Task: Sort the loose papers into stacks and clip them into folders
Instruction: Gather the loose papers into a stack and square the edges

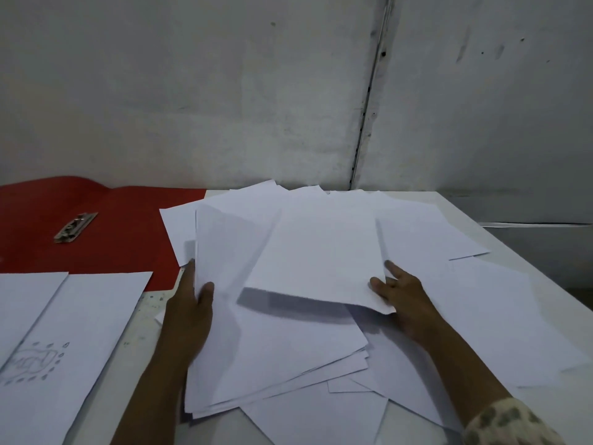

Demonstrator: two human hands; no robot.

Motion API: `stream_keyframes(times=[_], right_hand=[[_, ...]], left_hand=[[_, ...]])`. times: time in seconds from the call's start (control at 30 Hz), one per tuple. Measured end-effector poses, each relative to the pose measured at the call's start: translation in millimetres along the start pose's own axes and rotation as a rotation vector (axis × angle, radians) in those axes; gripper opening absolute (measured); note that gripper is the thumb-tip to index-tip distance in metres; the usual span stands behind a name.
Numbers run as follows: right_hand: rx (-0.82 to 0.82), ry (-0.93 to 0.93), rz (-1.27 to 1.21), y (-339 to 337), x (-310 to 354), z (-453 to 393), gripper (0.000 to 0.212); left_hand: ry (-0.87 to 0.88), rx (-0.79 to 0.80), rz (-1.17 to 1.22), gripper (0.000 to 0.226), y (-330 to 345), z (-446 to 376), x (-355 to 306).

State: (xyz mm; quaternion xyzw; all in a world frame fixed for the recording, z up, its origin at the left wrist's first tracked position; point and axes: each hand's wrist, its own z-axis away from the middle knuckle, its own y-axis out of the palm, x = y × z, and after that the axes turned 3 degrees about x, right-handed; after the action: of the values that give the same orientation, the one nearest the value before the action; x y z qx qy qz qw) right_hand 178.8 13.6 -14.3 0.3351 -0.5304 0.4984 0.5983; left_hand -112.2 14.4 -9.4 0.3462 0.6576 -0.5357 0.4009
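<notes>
Both hands are in the loose paper pile (288, 332) mid-table: the left hand (189, 303) grips the left edge of a raised bundle, thumb on top, while the right hand (401, 300) pinches one lifted sheet (317, 261). Sorting looks underway; next comes carrying it to the two sheets (80, 332) at the left edge, below the open red folder (122, 226)

Red folder (106, 226) (white papers (314, 252))

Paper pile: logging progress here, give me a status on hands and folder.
Left hand grips pile's left edge; right hand lifts top sheet. Paper pile unsorted. Red folder open, clip bare. Nothing blocking.
</notes>
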Motion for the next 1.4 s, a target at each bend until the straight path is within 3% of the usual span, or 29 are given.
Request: stream_keyframes(times=[0.1,0.27,0.43,0.63,0.77,0.93,1.03,1.2,1.3,1.4], right_hand=[[0.063,-0.116,0.29,6.8,2.0,7.7,0.032],[0.106,-0.244,0.665,26.4,4.0,8.7,0.047],[0.117,-0.239,0.995,37.7,5.5,24.4,0.05],[-0.402,-0.124,0.954,-4.3,-7.4,34.6,0.059],[-0.471,0.137,0.94,-34.0,-11.1,41.9,0.088],[-0.451,0.142,0.783,-37.9,-9.2,41.1,0.1],[-0.347,0.052,0.556,-38.5,-5.8,40.6,0.091],[-0.254,-0.092,0.459,-45.7,-11.4,42.3,0.051],[-0.298,-0.096,0.242,-48.2,-14.9,45.1,0.038],[-0.39,-0.098,0.16,-53.0,-16.6,42.7,0.038]], left_hand=[[-0.013,0.019,0.007,0.05,1.0,-1.3,2.1],[0.016,0.069,0.061,0.051,-0.6,-2.2,3.6],[-0.004,0.156,-0.006,0.071,3.1,3.4,3.5],[0.031,0.158,-0.066,0.072,8.0,5.2,1.3],[0.036,0.149,-0.064,0.071,11.2,7.1,0.2],[0.031,0.162,-0.11,0.072,14.7,8.6,-2.3],[0.038,0.161,-0.109,0.075,14.9,10.6,-2.7],[0.045,0.141,-0.106,0.076,14.2,9.7,-2.4],[0.043,0.137,-0.106,0.071,14.6,10.0,-2.7],[0.043,0.114,-0.136,0.066,12.1,10.3,-2.6]])
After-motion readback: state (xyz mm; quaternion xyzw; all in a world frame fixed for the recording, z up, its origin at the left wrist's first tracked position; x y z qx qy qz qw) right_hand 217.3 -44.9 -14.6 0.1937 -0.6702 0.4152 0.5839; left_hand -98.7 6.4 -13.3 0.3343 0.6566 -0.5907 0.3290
